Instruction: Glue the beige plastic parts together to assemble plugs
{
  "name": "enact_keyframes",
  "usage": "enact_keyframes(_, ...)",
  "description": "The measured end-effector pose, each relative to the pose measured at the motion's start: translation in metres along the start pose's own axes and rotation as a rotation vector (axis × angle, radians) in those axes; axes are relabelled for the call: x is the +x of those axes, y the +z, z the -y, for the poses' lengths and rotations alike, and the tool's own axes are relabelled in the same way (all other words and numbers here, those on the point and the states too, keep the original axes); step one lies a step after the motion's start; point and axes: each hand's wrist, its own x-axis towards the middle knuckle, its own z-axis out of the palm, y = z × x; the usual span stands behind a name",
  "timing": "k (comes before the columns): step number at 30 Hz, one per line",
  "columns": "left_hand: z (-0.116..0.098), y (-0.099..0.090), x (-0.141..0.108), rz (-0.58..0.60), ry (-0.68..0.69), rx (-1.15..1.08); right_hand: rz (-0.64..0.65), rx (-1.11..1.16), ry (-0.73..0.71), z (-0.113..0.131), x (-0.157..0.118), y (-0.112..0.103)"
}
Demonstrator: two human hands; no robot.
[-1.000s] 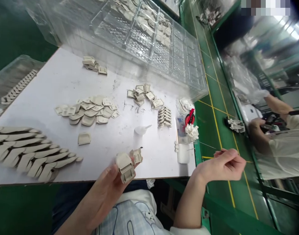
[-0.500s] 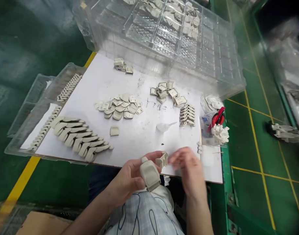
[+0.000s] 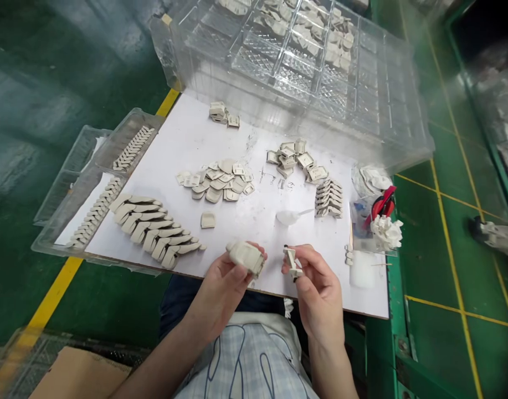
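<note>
My left hand (image 3: 222,291) is closed around a beige seat-shaped plastic part (image 3: 246,256), its smooth rounded side facing up. Pinched in my right hand (image 3: 320,291) is a small beige bracket (image 3: 291,261) with black tips. The two parts are held apart over the table's front edge. Just beyond my left hand lies a single beige cushion-shaped piece (image 3: 208,220). A white pointed-nozzle bottle (image 3: 286,217) lies past my right hand. To the left, seat-shaped parts (image 3: 154,230) overlap in a slanting row.
The white tabletop (image 3: 174,138) bears a pile of flat beige pieces (image 3: 220,182), frame-like pieces (image 3: 297,158) and a stacked row (image 3: 328,199). A clear compartment tray (image 3: 303,105) spans the back. Red-handled scissors (image 3: 382,205) stand at right; clear trays (image 3: 83,194) flank the left edge.
The bracket, earlier by my left hand's fingers, is now in my right hand. My left hand has tilted the seat-shaped part. The whole view has shifted slightly.
</note>
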Motion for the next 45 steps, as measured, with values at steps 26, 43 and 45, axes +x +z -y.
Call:
enact_keyframes(26, 0.000, 0.013, 0.003, -0.072, 0.038, -0.015, 0.033, -0.438, -0.229, 0.001, 0.006, 0.014)
enact_keyframes(43, -0.016, 0.000, -0.004, -0.069, 0.273, 0.567, 0.053, -0.229, 0.066, 0.001, 0.005, 0.019)
enact_keyframes(45, -0.017, -0.004, -0.003, -0.022, 0.440, 0.751, 0.015, -0.112, 0.142, -0.002, 0.006, 0.019)
